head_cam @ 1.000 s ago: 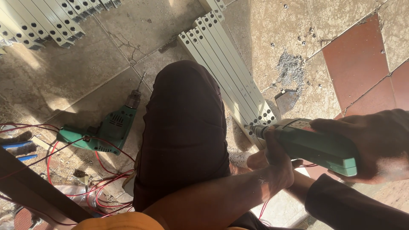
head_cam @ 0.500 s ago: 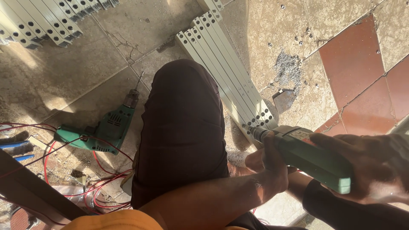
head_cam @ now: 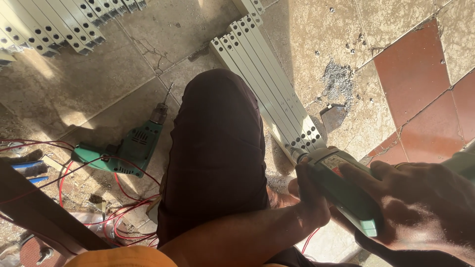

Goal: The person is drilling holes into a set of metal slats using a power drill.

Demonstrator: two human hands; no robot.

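Green drill is pointing its nose at the end of a bundle of pale perforated metal strips on the tile floor. Right hand is wrapping its body, left hand curling round the front. 2nd green drill is lying w/ red wires, left of the knee.

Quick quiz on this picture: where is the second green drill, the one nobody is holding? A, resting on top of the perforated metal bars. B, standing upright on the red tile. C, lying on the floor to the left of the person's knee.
C: the spare green drill lies flat on the floor among red wires, left of the knee.
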